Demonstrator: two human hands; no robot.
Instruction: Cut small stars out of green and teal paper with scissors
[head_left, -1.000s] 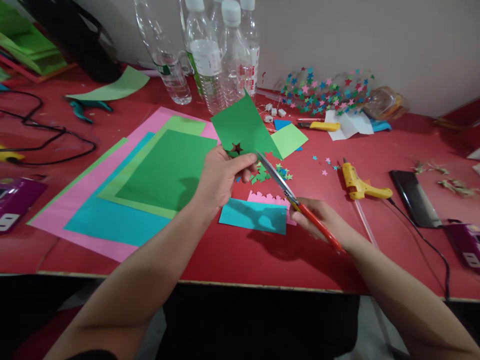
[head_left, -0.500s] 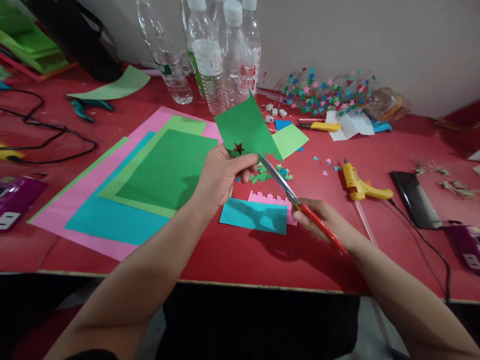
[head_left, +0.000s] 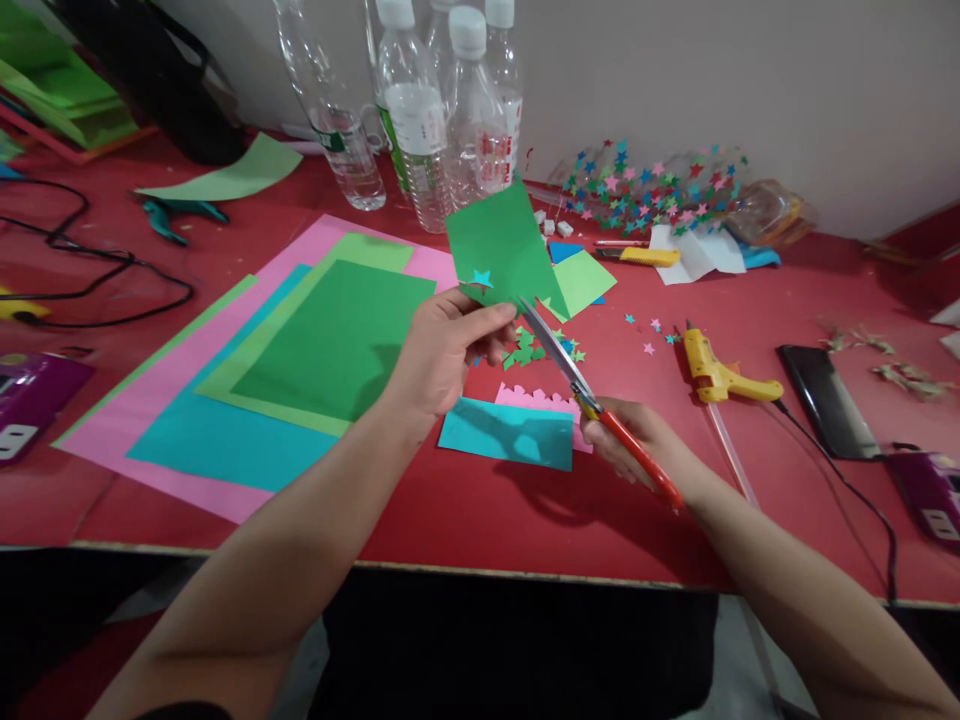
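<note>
Pinched between my left thumb and fingers, the near edge of a dark green paper [head_left: 504,240] is firmly in my left grip [head_left: 454,345], held up above the desk [head_left: 465,530] and tilted toward me. My right grip [head_left: 634,440] is curled around the red handles of the scissors [head_left: 559,350], whose blades point up and away to the paper's near edge, beside my left thumb. They look almost closed; I cannot tell whether they bite. A star-shaped opening, light blue showing through, sits close to my fingers, so I judge the step in hand to be snipping a shape at that edge. To my mind the next move calls for steady paper, turned a little by the left grip, with the tips kept clear of the thumb. Below lie small green cut pieces [head_left: 525,348], then a blue strip [head_left: 502,435] partly over a notched pink paper [head_left: 540,398]. A light green square [head_left: 585,282] lies just beyond, layered coloured sheets [head_left: 330,340] spread to my left, a yellow glue gun [head_left: 701,362] rests to my right, and clear bottles [head_left: 416,130] stand behind.
</note>
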